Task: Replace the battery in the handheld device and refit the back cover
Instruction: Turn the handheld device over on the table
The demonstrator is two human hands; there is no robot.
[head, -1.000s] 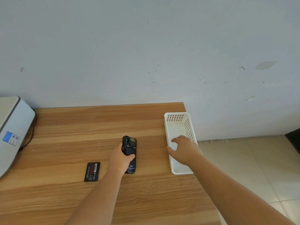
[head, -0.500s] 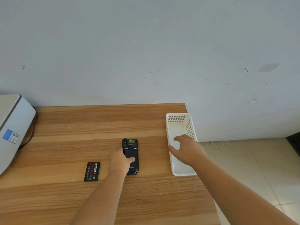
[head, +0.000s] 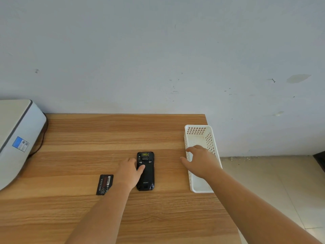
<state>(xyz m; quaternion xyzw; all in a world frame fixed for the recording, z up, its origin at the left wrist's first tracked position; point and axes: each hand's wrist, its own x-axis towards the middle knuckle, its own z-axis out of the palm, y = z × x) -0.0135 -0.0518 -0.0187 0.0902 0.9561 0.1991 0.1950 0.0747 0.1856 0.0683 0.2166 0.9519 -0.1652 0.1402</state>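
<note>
Lying back-up on the light wooden table (head: 73, 213): black rectangular handheld device (head: 147, 178), left hand (head: 128, 173) loosely open, thumb pressing its cover. Right hand (head: 200, 161) open, fingers spread over white perforated plastic basket (head: 197, 131). Loose flat black battery (head: 104, 184) just left.

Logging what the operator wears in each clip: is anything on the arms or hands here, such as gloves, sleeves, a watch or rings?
Nothing shows. The left hand and right hand are bare, with no gloves, rings or watch visible. Both forearms are uncovered as far as the frame's lower edge, so no sleeve appears.
</note>
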